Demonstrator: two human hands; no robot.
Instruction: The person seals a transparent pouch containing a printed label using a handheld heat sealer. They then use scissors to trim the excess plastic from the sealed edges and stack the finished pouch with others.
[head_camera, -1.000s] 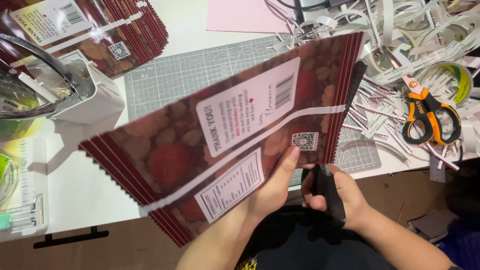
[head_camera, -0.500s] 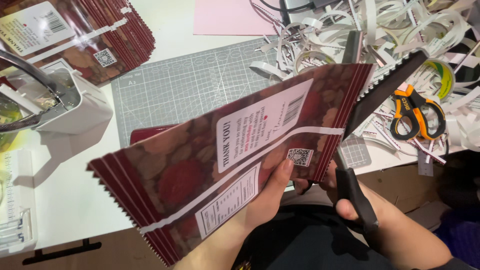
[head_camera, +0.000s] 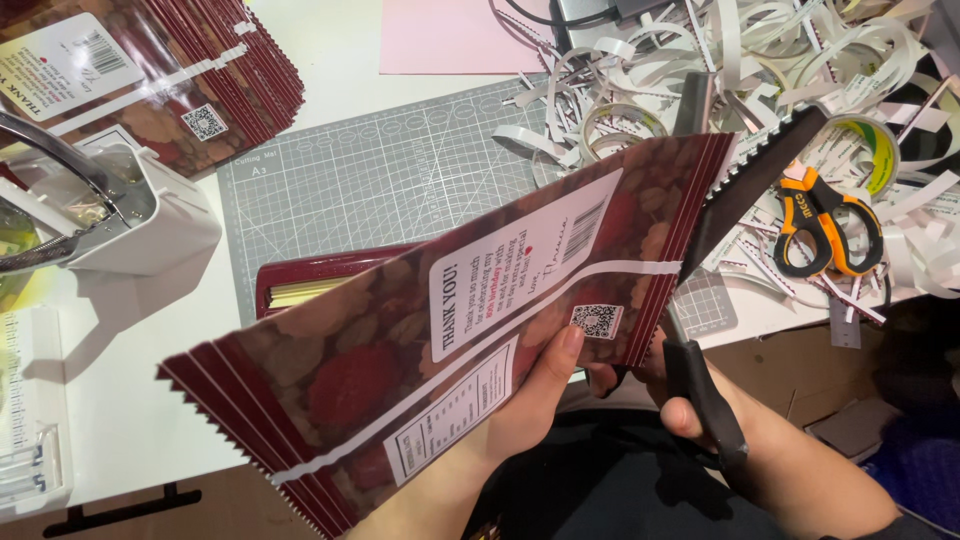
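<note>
Wrappers (head_camera: 400, 370), dark red with white labels, held as a fanned stack above the desk's near edge. Left hand (head_camera: 535, 400) pinches the stack from below, thumb on the printed face. Right hand (head_camera: 690, 400) closed around black handles of pinking scissors (head_camera: 730, 210), blades spread at the stack's right end. Behind: grey cutting mat (head_camera: 380, 190); orange-handled scissors (head_camera: 825, 225) among paper strips (head_camera: 750, 60), far right.

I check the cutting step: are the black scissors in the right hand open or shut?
Open. The black scissors spread their serrated blades at the far edge of the dark red wrappers.
</note>
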